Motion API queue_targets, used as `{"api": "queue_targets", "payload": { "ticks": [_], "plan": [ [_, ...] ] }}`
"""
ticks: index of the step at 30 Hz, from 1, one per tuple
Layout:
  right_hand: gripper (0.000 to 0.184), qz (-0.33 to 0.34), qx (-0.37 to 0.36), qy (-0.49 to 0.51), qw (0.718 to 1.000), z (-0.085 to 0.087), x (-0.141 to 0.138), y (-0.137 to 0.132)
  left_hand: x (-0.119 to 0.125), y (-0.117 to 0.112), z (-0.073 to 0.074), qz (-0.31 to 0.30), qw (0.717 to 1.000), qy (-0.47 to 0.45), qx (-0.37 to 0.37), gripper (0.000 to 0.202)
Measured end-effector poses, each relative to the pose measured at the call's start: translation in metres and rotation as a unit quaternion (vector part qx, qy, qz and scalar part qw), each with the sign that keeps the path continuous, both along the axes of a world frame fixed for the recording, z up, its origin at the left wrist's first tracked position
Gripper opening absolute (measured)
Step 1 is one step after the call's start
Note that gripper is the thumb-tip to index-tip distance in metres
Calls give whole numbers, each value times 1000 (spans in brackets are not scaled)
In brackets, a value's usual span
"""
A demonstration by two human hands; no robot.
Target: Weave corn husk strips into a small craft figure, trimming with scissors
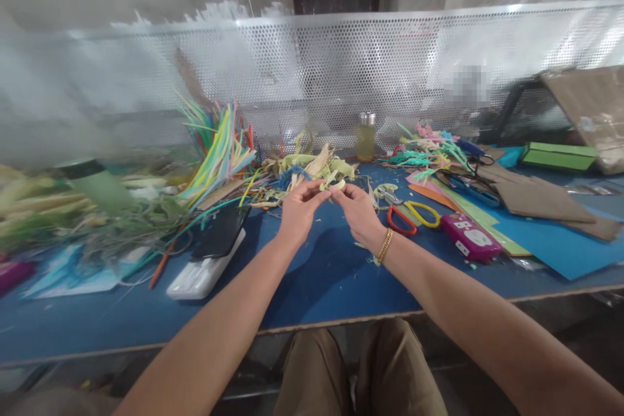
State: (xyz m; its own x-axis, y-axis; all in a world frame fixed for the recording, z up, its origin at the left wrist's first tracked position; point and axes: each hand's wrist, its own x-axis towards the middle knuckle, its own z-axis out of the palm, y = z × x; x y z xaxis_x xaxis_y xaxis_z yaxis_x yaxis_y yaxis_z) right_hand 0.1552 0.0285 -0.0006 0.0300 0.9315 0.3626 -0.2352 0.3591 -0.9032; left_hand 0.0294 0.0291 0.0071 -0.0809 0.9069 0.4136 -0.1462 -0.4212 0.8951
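Observation:
My left hand [298,208] and my right hand [358,209] meet over the blue table top [322,279], fingertips pinched together on a small pale yellow-green strip [333,184]. A gold bracelet [385,246] circles my right wrist. Just beyond the fingers lies a heap of pale leaf-like strips [312,169]. Scissors with one red and one yellow handle [412,216] lie right of my right hand. A black phone on a white box [214,250] lies left of my left hand.
A bundle of coloured straws [219,143] fans up at the left. A small jar of yellowish liquid [366,135], a pink device [469,238], coloured paper sheets [546,240], cardboard [541,198] and a green box [558,156] lie behind and right. A perforated metal screen [341,71] backs the table.

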Motion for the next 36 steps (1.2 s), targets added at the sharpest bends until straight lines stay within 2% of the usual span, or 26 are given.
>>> {"api": "queue_targets", "payload": {
  "ticks": [4, 6, 8, 10, 12, 15, 18, 21, 27, 32, 34, 36],
  "plan": [
    [30, 5, 12, -35, 999, 0, 2, 0, -3, 0, 4, 10, 998, -49, -38, 34],
    [26, -31, 50, -78, 995, -1, 3, -1, -5, 0, 7, 18, 996, -70, -59, 35],
    [18, -74, 113, -147, 980, 1, 5, -4, -8, 0, 10, 29, 994, -83, -71, 36],
    [5, -90, 190, -242, 947, 5, 9, -9, -11, 1, 12, 37, 993, -85, -73, 37],
    [13, -89, 259, -330, 903, 10, 13, -14, -14, 1, 14, 41, 994, -69, -71, 35],
    [31, -110, 312, -417, 847, 18, 19, -17, -17, 0, 16, 50, 997, -23, -61, 33],
    [27, -130, 331, -451, 818, 22, 24, -14, -18, -3, 18, 46, 997, 20, -63, 35],
    [19, -153, 344, -450, 810, 23, 28, -11, -18, -5, 18, 23, 995, 32, -90, 36],
    [31, -177, 351, -454, 800, 24, 30, -12, -19, -3, 18, -18, 990, -25, -139, 32],
    [18, -174, 371, -461, 787, 25, 31, -12, -19, -2, 17, -38, 987, -27, -157, 31],
    [17, -165, 369, -463, 789, 25, 30, -12, -19, -2, 15, -43, 987, -19, -155, 29],
    [15, -159, 354, -451, 804, 25, 29, -12, -19, -2, 14, -43, 989, -1, -142, 28]
  ]
}}
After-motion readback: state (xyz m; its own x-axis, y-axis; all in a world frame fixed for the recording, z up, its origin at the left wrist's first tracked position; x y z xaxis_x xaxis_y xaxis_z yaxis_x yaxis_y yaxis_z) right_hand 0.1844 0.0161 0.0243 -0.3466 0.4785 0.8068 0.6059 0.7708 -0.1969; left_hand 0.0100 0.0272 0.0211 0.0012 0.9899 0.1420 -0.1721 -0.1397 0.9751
